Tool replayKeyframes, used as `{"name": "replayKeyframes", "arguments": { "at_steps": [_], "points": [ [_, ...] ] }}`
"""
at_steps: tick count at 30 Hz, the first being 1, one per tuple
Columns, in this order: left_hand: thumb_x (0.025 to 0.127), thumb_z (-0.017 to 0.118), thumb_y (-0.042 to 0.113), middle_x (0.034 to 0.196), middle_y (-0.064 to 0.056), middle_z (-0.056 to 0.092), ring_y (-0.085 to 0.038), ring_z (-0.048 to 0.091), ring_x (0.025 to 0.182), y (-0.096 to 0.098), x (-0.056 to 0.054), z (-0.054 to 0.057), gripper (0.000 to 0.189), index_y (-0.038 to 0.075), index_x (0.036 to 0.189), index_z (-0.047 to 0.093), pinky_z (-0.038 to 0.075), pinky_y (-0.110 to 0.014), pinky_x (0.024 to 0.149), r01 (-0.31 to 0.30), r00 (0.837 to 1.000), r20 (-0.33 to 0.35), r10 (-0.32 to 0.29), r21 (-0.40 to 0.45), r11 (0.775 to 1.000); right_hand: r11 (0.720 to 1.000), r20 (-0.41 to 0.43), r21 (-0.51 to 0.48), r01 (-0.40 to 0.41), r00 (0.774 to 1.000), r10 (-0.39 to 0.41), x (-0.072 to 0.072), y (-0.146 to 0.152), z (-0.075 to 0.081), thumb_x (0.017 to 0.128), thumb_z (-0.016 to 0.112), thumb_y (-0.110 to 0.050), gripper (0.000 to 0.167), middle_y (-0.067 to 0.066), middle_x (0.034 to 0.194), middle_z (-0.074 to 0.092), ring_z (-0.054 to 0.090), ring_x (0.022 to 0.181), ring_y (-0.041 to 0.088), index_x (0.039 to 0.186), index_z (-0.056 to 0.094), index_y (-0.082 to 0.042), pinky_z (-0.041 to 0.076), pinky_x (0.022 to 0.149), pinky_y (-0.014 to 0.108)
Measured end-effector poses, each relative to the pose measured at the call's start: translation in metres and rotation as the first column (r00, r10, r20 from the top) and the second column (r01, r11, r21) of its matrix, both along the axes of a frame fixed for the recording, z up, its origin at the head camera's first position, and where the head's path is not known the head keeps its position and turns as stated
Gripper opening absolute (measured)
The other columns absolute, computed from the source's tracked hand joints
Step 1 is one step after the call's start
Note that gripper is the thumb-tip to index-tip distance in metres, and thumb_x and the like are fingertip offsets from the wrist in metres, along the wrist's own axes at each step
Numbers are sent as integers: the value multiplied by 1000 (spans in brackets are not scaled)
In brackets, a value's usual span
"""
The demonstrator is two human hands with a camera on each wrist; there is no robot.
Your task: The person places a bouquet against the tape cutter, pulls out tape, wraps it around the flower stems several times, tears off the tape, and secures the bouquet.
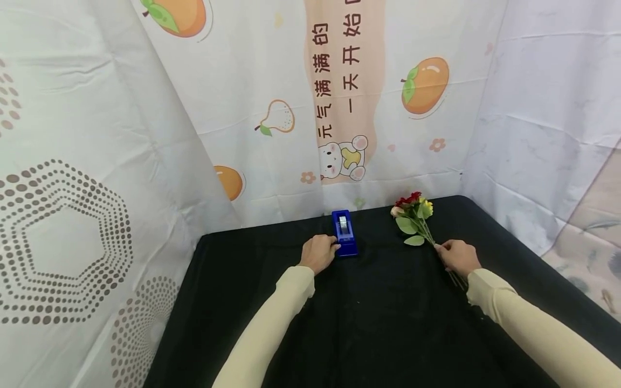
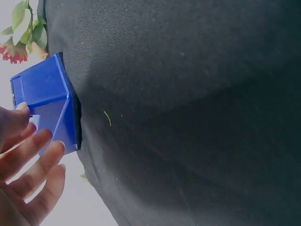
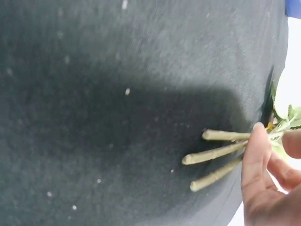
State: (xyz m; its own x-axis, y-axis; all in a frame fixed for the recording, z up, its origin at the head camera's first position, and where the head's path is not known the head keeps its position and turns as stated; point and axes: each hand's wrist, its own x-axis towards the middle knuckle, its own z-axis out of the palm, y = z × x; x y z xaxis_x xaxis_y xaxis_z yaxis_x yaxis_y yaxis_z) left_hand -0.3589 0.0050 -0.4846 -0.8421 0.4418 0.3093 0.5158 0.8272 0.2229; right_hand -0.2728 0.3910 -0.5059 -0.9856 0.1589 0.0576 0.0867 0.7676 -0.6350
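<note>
A blue tape dispenser [image 1: 343,231] with a light roll in it stands on the black-covered table, near its back edge. My left hand [image 1: 318,252] is at its left side, thumb and forefinger pinching its near end. In the left wrist view the other fingers [image 2: 44,165] are spread beside the blue body [image 2: 44,84]. To the right lies a small bunch of flowers [image 1: 412,213] with red, yellow and pale blooms and green leaves. My right hand [image 1: 458,257] pinches its stems between thumb and fingers. Three cut stem ends [image 3: 214,154] stick out toward me in the right wrist view.
Black cloth [image 1: 378,323] covers the table, with tiny light specks on it. Behind hangs a white curtain [image 1: 271,70] printed with fruit and writing. More pale curtains [image 1: 63,226] enclose the left and right sides.
</note>
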Motion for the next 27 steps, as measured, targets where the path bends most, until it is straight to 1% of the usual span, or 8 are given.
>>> {"name": "replayKeyframes", "arguments": {
  "at_steps": [4, 8, 11, 14, 17, 20, 24, 27],
  "points": [
    [105, 59, 38, 121, 0, 71, -15, 66, 104, -24, 12, 3, 35, 20, 132, 73, 55, -35, 87, 50, 999, -19, -51, -47, 998, 1000, -65, 8, -5, 998, 5, 0, -12, 0, 109, 44, -44, 62, 27, 104, 68, 67, 87, 38, 125, 62, 12, 51, 81, 57],
    [106, 51, 51, 140, -5, 62, -22, 60, 122, -50, 24, 11, 51, 23, 148, 58, 47, -41, 103, 144, 985, -73, -159, -181, 973, 992, -119, 76, -102, 987, 111, -4, -17, 9, 109, 45, -48, 62, 29, 116, 65, 63, 103, 44, 128, 60, 9, 49, 86, 60],
    [105, 44, 60, 150, -7, 54, -25, 54, 131, -64, 30, 18, 62, 25, 156, 46, 41, -45, 109, 198, 970, -89, -228, -263, 944, 956, -124, 176, -235, 958, 259, -6, -16, 20, 108, 50, -46, 59, 24, 114, 67, 64, 102, 40, 131, 60, 6, 49, 86, 60],
    [103, 39, 67, 157, -10, 46, -29, 48, 138, -77, 33, 22, 69, 28, 161, 37, 35, -49, 113, 204, 970, -72, -233, -286, 936, 905, -96, 265, -333, 925, 369, -6, -21, 29, 105, 55, -48, 61, 23, 123, 65, 59, 112, 42, 138, 57, 4, 45, 94, 62],
    [102, 36, 70, 162, -10, 38, -32, 42, 144, -88, 33, 22, 73, 30, 163, 30, 30, -52, 116, 201, 974, -43, -221, -281, 938, 872, -80, 308, -381, 903, 423, -4, -31, 34, 103, 57, -52, 66, 24, 138, 58, 49, 124, 47, 146, 52, -3, 36, 100, 67],
    [102, 36, 70, 166, -10, 31, -32, 38, 147, -95, 33, 23, 74, 31, 164, 26, 28, -54, 117, 217, 971, -35, -236, -281, 935, 849, -106, 318, -422, 874, 474, -2, -43, 36, 101, 60, -53, 67, 20, 147, 52, 44, 131, 49, 151, 48, -10, 30, 104, 70],
    [102, 37, 69, 168, -11, 26, -31, 33, 149, -99, 34, 23, 76, 31, 165, 20, 28, -56, 117, 249, 961, -43, -273, -295, 923, 812, -139, 335, -478, 827, 544, 1, -56, 35, 98, 64, -54, 71, 13, 154, 47, 38, 139, 45, 155, 44, -16, 24, 107, 73],
    [102, 36, 69, 168, -11, 26, -31, 31, 150, -98, 38, 22, 75, 31, 165, 21, 27, -58, 117, 275, 953, -37, -300, -304, 912, 786, -137, 361, -502, 805, 577, 5, -63, 35, 97, 65, -56, 75, 8, 159, 41, 33, 143, 41, 157, 40, -20, 24, 107, 73]
  ]
}}
